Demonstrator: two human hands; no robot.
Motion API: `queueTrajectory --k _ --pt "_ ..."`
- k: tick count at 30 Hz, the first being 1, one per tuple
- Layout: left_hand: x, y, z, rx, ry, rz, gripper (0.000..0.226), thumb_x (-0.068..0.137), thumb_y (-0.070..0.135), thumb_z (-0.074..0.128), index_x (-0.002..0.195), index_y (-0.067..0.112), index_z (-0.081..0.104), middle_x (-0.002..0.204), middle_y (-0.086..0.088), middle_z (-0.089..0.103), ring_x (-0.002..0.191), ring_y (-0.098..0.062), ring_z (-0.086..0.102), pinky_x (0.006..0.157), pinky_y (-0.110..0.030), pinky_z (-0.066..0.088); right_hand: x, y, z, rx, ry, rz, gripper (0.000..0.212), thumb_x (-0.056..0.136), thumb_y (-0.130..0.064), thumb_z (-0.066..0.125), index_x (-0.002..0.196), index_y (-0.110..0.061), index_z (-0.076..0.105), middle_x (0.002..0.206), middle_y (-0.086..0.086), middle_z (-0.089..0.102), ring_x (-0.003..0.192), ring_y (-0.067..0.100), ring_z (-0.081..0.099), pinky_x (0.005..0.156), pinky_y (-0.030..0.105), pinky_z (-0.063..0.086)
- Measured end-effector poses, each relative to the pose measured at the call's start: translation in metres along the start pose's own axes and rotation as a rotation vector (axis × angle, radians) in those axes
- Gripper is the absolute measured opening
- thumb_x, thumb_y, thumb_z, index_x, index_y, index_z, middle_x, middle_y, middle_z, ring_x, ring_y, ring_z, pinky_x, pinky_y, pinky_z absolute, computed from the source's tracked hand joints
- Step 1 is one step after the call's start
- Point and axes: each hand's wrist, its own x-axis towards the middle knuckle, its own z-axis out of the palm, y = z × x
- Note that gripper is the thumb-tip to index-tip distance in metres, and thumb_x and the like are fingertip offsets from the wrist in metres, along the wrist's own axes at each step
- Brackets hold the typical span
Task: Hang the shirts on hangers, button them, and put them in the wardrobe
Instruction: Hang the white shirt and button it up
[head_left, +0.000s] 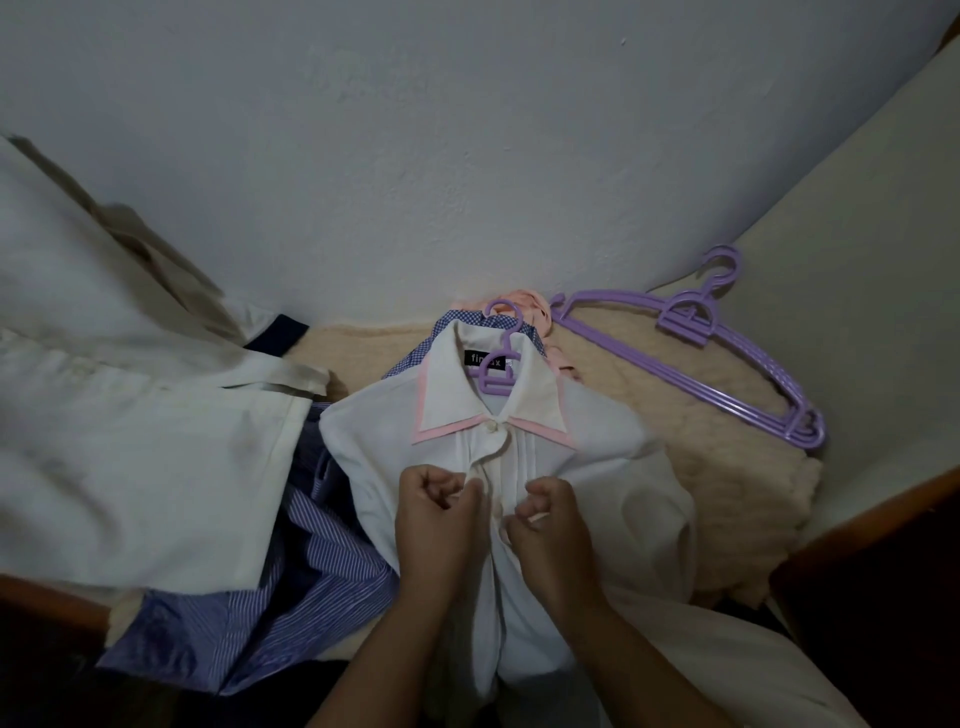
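Head view looks down on a white shirt (519, 493) with a pink-edged collar, lying face up at the centre of a cream fleece blanket (701, 467); laid flat like this, its placket stays still for buttoning. A purple hanger (496, 364) is already threaded inside it, with the hook poking out of the neck toward 12 o'clock, so the shirt can be lifted straight to the wardrobe once closed. The top button (491, 426) under the collar looks fastened. Just below it, toward 6 o'clock, the left hand (434, 512) pinches the left edge of the placket with curled fingers, and the right hand (550, 519) pinches the opposite edge, the two drawn close, probably to bring a button and its hole together; the button itself is hidden by the fingers. I judge the buttoning barely begun, with most of the front still open. At 2 o'clock a stack of spare purple hangers (727, 364) lies within reach for the next garments. At 8 o'clock a blue striped shirt (291, 597) lies crumpled, partly under another white garment (130, 441) at 9 o'clock, both seemingly waiting their turn. A checked collar (467, 318) and pink cloth (524, 304) peek out beneath at 12 o'clock.
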Motion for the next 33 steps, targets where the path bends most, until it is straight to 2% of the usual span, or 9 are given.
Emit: queueTrajectory --k 2,5,7,11,15,19,24,28,33 --pt "0.003 0.003 0.0 -0.015 -0.002 -0.022 0.02 0.084 0.008 0.068 0.085 0.013 0.049 0.074 -0.001 0.057 0.063 -0.008 0.054 0.057 -0.007 0.041 0.008 -0.007 0.004 0.036 0.025 -0.009 0.027 0.086 -0.007 0.062 0.105 -0.023 0.052 0.087 -0.001 0.061 0.075 0.01 0.059 0.061 0.01 0.044" --pt "0.005 0.002 -0.001 -0.038 -0.017 -0.054 0.019 0.085 0.007 0.067 0.085 0.01 0.048 0.068 -0.001 0.052 0.06 -0.01 0.05 0.054 -0.009 0.04 0.02 -0.008 0.014 -0.006 0.002 0.032 0.02 0.088 -0.012 0.058 0.107 -0.016 0.063 0.095 0.005 0.067 0.08 0.018 0.06 0.077 0.033 0.052" --pt "0.005 -0.001 -0.003 -0.041 -0.044 -0.091 0.017 0.085 0.008 0.066 0.088 0.009 0.05 0.068 0.0 0.051 0.06 -0.011 0.049 0.055 -0.013 0.041 0.022 -0.005 0.018 -0.017 -0.094 0.049 0.012 0.091 -0.012 0.056 0.094 -0.015 0.068 0.078 0.001 0.064 0.072 0.016 0.055 0.068 0.029 0.048" --pt "0.0 -0.011 -0.008 -0.07 -0.082 -0.165 0.019 0.084 0.01 0.069 0.094 0.01 0.052 0.069 0.0 0.054 0.064 -0.012 0.053 0.062 -0.021 0.045 0.019 -0.003 0.017 0.022 -0.158 0.081 0.03 0.09 -0.006 0.057 0.065 -0.021 0.065 0.057 -0.005 0.057 0.055 0.01 0.05 0.057 0.024 0.04" --pt "-0.008 -0.016 -0.013 -0.078 -0.123 -0.186 0.025 0.083 0.009 0.071 0.097 0.013 0.051 0.077 -0.001 0.062 0.068 -0.008 0.058 0.055 -0.008 0.045 0.017 -0.002 0.014 0.044 -0.166 0.164 0.039 0.086 -0.002 0.06 0.053 -0.022 0.063 0.056 -0.003 0.061 0.055 0.012 0.053 0.062 0.029 0.043" --pt "-0.013 -0.023 -0.014 -0.026 -0.127 -0.189 0.029 0.08 0.01 0.075 0.094 0.017 0.05 0.079 -0.002 0.063 0.068 -0.009 0.06 0.057 -0.011 0.046 0.012 0.001 0.01 0.072 -0.139 0.223 0.021 0.086 -0.002 0.059 0.066 0.0 0.064 0.062 0.008 0.059 0.062 0.021 0.053 0.062 0.031 0.042" --pt "-0.02 -0.02 -0.014 -0.028 -0.112 -0.155 0.034 0.077 0.008 0.077 0.095 0.013 0.049 0.075 -0.002 0.064 0.065 -0.009 0.06 0.06 -0.016 0.048 -0.003 -0.009 0.0 0.208 -0.096 0.227 0.016 0.089 -0.002 0.058 0.078 -0.01 0.065 0.067 0.008 0.064 0.059 0.016 0.059 0.05 0.024 0.049" --pt "-0.026 -0.016 -0.015 -0.085 -0.115 -0.16 0.034 0.078 0.006 0.076 0.096 0.012 0.049 0.071 -0.002 0.064 0.057 -0.002 0.06 0.058 -0.014 0.049 -0.014 -0.013 -0.006 0.31 -0.11 0.211 0.012 0.089 -0.001 0.058 0.085 -0.009 0.065 0.071 0.011 0.065 0.065 0.019 0.063 0.058 0.027 0.056" --pt "-0.031 -0.016 -0.017 -0.161 -0.168 -0.197 0.026 0.083 0.001 0.069 0.098 0.013 0.051 0.061 0.005 0.054 0.057 -0.004 0.054 0.071 -0.028 0.049 -0.019 -0.014 -0.011 0.253 -0.113 0.157 0.015 0.089 -0.001 0.056 0.087 -0.012 0.065 0.07 0.006 0.066 0.063 0.013 0.062 0.057 0.021 0.053"
